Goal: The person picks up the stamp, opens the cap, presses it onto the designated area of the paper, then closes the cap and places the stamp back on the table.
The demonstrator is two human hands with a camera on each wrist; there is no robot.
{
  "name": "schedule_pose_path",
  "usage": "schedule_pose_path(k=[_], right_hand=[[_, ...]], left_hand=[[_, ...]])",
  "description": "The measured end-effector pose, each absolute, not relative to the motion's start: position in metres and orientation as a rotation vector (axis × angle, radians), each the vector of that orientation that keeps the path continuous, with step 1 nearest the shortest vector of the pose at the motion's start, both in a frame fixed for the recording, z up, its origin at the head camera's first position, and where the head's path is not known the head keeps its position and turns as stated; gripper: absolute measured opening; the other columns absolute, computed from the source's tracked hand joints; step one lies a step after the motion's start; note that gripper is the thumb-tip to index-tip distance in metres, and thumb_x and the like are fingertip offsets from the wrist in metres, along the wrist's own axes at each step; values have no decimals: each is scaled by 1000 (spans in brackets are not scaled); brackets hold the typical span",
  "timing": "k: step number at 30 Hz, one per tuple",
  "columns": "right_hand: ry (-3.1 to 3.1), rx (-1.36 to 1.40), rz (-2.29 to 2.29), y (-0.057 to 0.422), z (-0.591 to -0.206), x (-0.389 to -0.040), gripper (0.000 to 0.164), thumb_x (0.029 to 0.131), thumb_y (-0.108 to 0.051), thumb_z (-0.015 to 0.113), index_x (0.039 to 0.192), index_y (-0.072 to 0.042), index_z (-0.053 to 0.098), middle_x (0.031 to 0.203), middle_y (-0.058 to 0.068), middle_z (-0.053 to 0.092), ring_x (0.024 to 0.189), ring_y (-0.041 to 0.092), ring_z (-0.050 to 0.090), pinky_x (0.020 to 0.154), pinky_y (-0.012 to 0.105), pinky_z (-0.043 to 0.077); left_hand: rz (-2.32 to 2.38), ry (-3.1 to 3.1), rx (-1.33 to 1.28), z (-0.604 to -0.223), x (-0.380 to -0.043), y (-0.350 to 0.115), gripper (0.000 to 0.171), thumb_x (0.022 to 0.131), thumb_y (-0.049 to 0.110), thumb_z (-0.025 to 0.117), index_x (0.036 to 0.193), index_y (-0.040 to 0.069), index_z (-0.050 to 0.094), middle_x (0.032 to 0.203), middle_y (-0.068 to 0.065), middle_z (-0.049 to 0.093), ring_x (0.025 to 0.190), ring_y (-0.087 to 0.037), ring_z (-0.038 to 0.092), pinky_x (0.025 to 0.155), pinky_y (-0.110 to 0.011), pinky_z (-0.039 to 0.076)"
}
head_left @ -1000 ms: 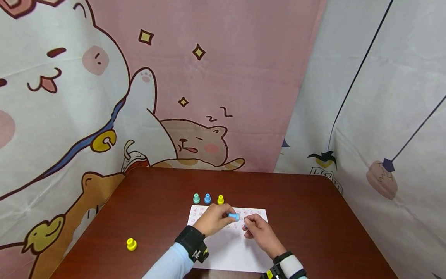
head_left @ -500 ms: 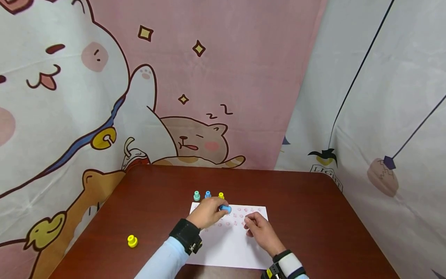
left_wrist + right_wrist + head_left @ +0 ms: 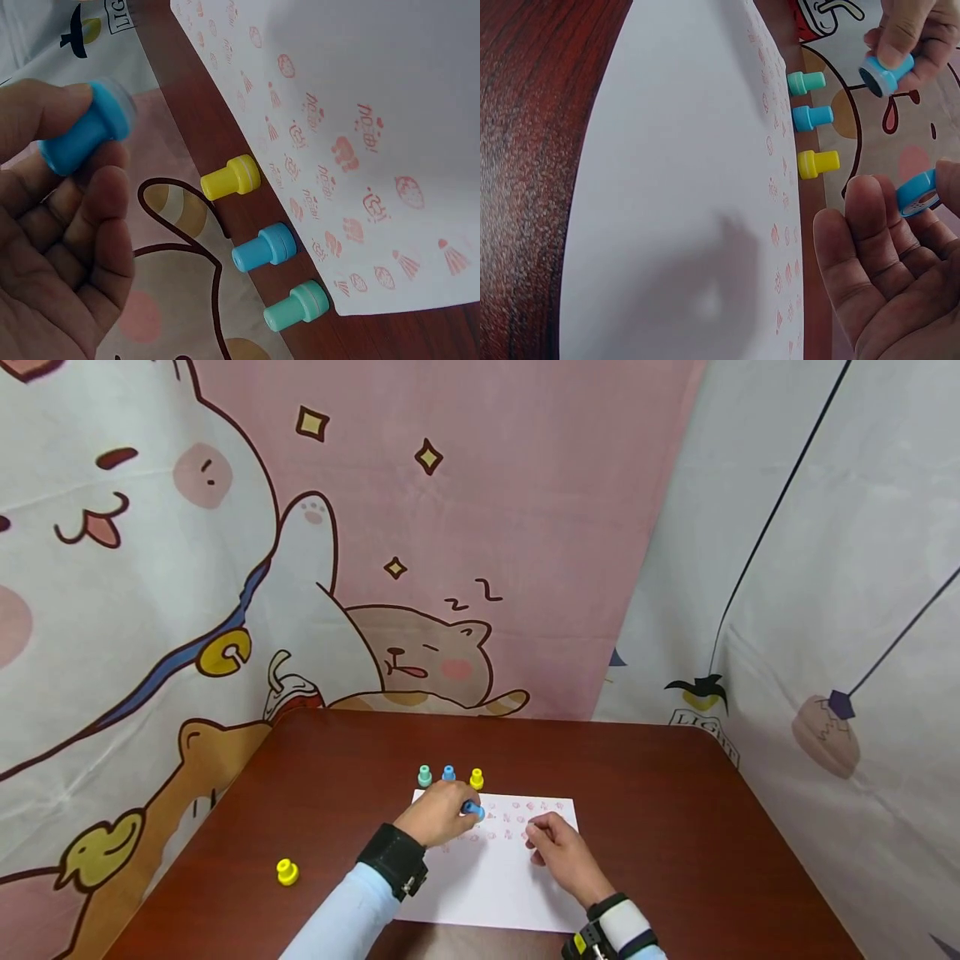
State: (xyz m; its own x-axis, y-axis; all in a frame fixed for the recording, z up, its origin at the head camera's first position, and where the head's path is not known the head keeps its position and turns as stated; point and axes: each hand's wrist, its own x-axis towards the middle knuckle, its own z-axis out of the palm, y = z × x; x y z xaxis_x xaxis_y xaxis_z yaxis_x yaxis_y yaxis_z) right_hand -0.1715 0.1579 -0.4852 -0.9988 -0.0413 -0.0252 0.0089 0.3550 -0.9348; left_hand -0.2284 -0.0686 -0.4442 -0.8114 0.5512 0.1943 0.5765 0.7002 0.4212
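Lower centre of head view: left hand [image 3: 435,814] pinches blue stamp [image 3: 473,811], right hand [image 3: 562,857] blue cap [image 3: 918,187]; slack pinch could drop stamp, smudging paper [image 3: 487,893].

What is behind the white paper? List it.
Left to right beyond its far edge stand a green stamp, a blue stamp and a yellow stamp, with the cartoon backdrop further back. In the head view the left hand covers the blue stamp's base.

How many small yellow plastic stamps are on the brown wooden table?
2: one yellow stamp beyond the far edge of the rectangular white paper; another yellow stamp stands alone, left of the paper.
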Motion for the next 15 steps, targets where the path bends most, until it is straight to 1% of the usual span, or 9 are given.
schedule_pose_path(k=[5, 11, 15], right_hand=[[2552, -37, -1762, 158, -485, -173, 22, 101, -16, 59, 110, 3, 58, 87, 8, 64, 85, 26, 64, 70, 32, 56], [2539, -25, -1762, 158, -486, -172, 24, 100, -18, 60, 110, 4, 58, 87, 8, 64, 84, 25, 64, 70, 33, 56], [2536, -22, -1765, 157, -488, -171, 23, 100, -17, 60, 110, 4, 58, 87, 8, 64, 85, 26, 64, 69, 33, 56]], left_hand=[[-690, -2917, -933, -444, -229, -71, 12, 85, 16, 78, 93, 7, 75, 84, 4, 67, 73, -9, 57, 72, -25, 53], [-619, -3005, -912, -449, -227, -72, 11, 83, 13, 79, 91, 7, 76, 79, 5, 66, 66, -10, 52, 64, -23, 48], [-535, -3017, -898, -457, -224, -72, 11, 82, 13, 78, 92, 8, 76, 79, 4, 66, 68, -11, 50, 67, -26, 48]])
